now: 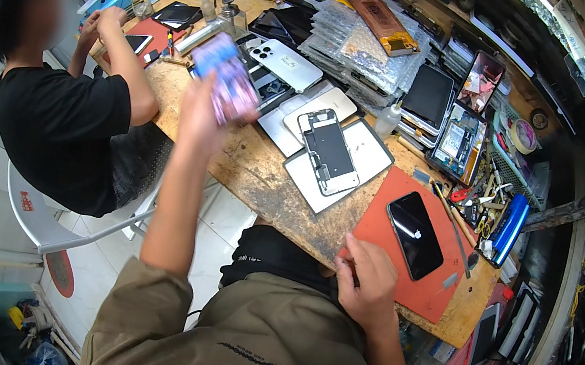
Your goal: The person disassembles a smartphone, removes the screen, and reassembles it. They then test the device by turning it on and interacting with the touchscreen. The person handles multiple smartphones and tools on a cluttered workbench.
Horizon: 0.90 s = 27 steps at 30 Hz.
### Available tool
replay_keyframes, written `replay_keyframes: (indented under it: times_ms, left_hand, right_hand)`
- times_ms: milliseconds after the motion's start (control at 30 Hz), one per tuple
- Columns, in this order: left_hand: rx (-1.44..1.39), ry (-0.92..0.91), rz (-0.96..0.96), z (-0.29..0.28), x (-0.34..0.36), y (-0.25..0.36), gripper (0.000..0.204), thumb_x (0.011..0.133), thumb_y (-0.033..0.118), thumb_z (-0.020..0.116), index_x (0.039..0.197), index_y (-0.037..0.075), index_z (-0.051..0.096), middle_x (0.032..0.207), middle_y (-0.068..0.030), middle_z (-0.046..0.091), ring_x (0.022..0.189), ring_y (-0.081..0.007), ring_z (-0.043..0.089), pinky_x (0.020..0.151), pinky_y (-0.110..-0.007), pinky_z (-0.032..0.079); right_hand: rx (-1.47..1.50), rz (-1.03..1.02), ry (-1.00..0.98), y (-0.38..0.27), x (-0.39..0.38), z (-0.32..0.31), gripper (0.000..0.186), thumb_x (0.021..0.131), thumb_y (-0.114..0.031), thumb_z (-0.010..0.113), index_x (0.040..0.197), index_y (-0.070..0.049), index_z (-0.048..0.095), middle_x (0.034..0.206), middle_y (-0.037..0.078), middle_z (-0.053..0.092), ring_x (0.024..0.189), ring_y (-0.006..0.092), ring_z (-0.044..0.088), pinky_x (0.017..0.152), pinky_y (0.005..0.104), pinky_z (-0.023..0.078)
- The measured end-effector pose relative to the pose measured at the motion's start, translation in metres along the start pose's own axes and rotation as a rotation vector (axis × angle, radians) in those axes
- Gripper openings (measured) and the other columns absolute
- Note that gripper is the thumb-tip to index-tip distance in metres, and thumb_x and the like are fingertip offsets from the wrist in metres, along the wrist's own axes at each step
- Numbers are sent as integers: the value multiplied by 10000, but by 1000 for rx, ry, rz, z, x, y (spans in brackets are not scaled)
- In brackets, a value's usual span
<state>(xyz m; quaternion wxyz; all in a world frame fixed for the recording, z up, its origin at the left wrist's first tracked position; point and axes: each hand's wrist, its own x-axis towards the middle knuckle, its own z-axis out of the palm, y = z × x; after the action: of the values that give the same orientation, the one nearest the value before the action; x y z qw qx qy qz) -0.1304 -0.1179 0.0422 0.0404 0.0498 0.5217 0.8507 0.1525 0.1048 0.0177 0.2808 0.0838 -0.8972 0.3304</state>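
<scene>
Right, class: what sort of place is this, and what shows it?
Probably a phone repair workshop: a loose phone panel, an opened-up device and scattered hand tools share the wooden workbench.

The raised smartphone (226, 79) shows blue, pink and purple. The black smartphone (420, 254) at right bears a white logo (417, 234), on an orange-red mat (419, 295). The desk (253, 185) is blotchy brown.

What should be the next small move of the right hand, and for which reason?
Probably, the right hand could reach for the dark-screened phone: that hand looks empty and is close to the red mat where the phone lies, while the left hand holds a blurred, phone-shaped device.
</scene>
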Motion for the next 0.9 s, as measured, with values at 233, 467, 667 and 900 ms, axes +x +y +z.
replay_keyframes:
  times_ms: [233, 467, 667, 900]
  left_hand:
    - [266, 236, -128, -110, 217, 50, 192, 1054, 119, 603, 1112, -63, 619, 1133, -168, 647, 954, -259, 688, 717, -320, 671]
    - [724, 408, 1, -158, 287, 41, 187, 974, 185, 760, 912, 41, 659, 738, -40, 610, 538, -166, 540, 489, -326, 416]
    - [698, 385, -85, -176, 312, 27, 259, 949, 256, 811, 909, 47, 662, 762, -42, 627, 560, -162, 510, 509, -335, 415]
    - [1475, 540, 144, -217, 350, 15, 489, 908, 395, 784, 1020, -78, 730, 949, -198, 750, 803, -246, 733, 700, -405, 575]
  right_hand:
    - [-28, 23, 65, 4, -11, 1, 325, 781, 54, 752, 1102, 42, 697, 928, 143, 688, 789, 327, 666, 709, 420, 519]
    - [-66, 55, 40, 2, -5, 2, 271, 770, 36, 746, 1035, 17, 694, 902, 121, 682, 772, 316, 653, 687, 417, 508]
    - [-75, 82, 54, 4, -4, 6, 267, 760, 29, 748, 1020, 9, 691, 878, 118, 672, 761, 313, 649, 685, 412, 512]
    - [-68, 106, 68, 2, -1, 6, 282, 751, 56, 740, 1022, 3, 686, 869, 121, 674, 736, 314, 648, 667, 406, 505]
